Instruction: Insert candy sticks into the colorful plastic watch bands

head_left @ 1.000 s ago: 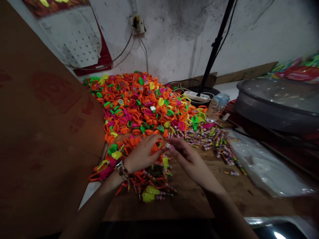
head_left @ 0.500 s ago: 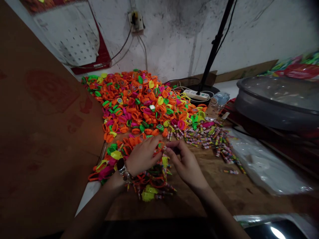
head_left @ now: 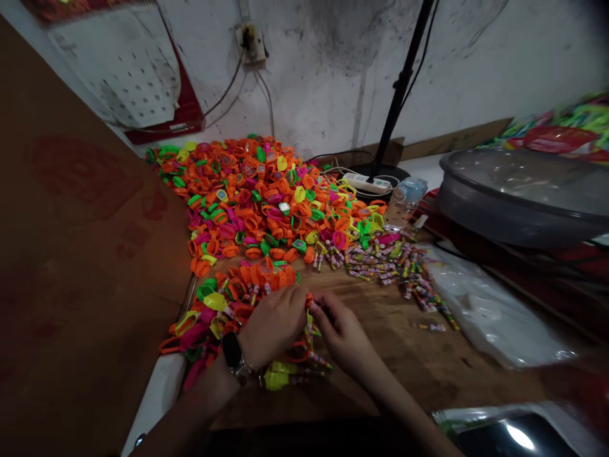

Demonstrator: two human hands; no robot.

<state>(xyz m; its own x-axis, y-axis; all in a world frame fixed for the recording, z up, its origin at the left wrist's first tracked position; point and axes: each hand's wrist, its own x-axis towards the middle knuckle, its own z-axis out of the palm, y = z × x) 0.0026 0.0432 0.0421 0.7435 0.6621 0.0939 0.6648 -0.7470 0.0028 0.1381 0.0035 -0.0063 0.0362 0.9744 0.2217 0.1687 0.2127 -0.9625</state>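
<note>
My left hand (head_left: 278, 320), with a dark-faced watch on its wrist, and my right hand (head_left: 343, 331) meet over the near pile. Between their fingertips is a small orange toy watch (head_left: 309, 299), mostly covered by my left fingers; both hands are closed on it. Under and beside my left hand lies a smaller heap of toy watches (head_left: 216, 301) in orange, yellow, green and pink, with wrapped candy tubes among them. Behind it spreads a large pile of loose toy watches (head_left: 266, 197). Candy tubes in printed wrappers (head_left: 380, 260) lie scattered to the right of it.
A cardboard box (head_left: 85, 254) walls off the left side. To the right are a clear plastic bag (head_left: 495, 317) and a big grey translucent basin (head_left: 523, 216). A power strip (head_left: 367, 183) and a black pole (head_left: 399, 89) stand at the back. A dark-screened device (head_left: 518, 438) lies front right.
Both hands have come down a little toward me, and the orange piece now shows at the fingertips, where a small pale piece showed before. The whole view has shifted slightly.
</note>
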